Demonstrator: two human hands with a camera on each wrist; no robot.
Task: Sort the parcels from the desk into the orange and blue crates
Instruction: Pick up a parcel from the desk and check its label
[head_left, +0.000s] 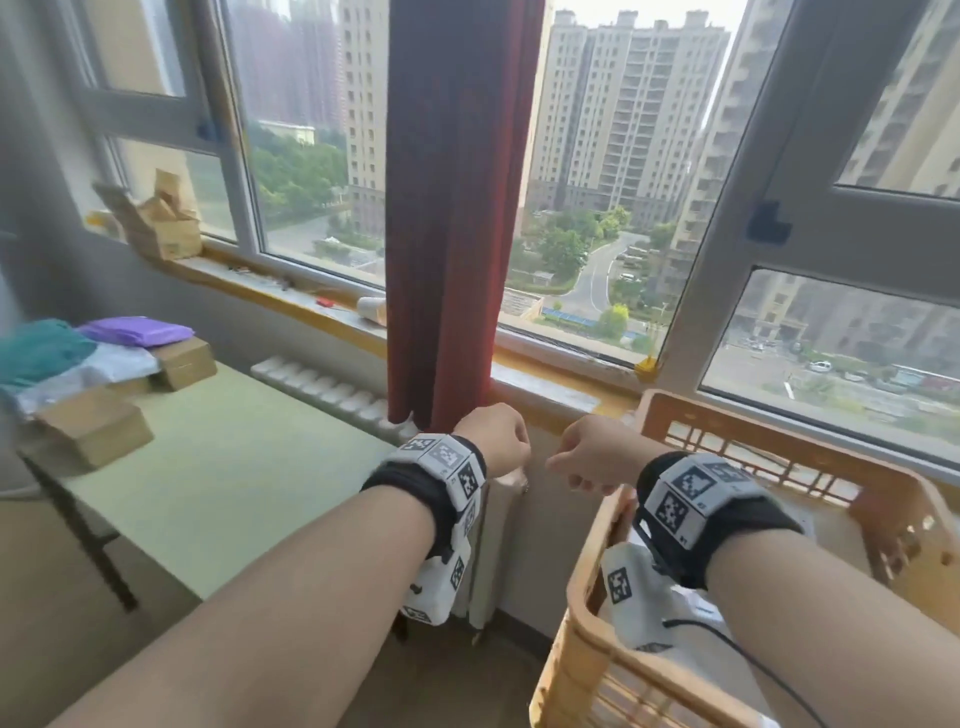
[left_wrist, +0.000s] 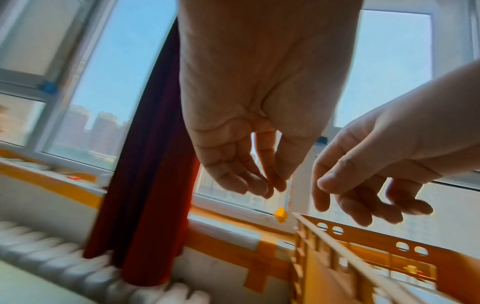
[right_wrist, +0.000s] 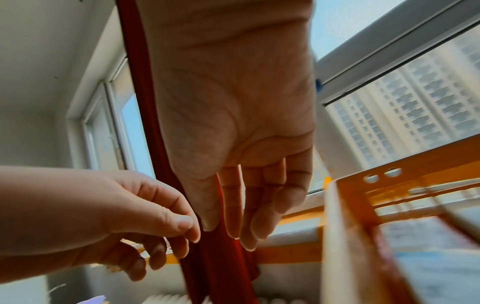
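Note:
Several parcels lie piled at the far left end of the green desk (head_left: 223, 467): a purple bag (head_left: 136, 331), a white bag (head_left: 122, 364), a teal bag (head_left: 39, 351) and brown cardboard boxes (head_left: 96, 428). The orange crate (head_left: 883, 499) stands at the right under the window. My left hand (head_left: 511, 452) and right hand (head_left: 566, 465) hang side by side in the air between desk and crate. Both hold nothing, and their fingers droop loosely curled (left_wrist: 259, 185) (right_wrist: 239, 228). The right forearm reaches over the crate's near corner. No blue crate is in view.
A red curtain (head_left: 457, 208) hangs straight ahead of the hands, over a white radiator (head_left: 332, 387). The window sill (head_left: 291, 296) carries cardboard boxes (head_left: 156, 223), a toppled cup (head_left: 371, 309) and small bits. A floor gap separates desk and crate.

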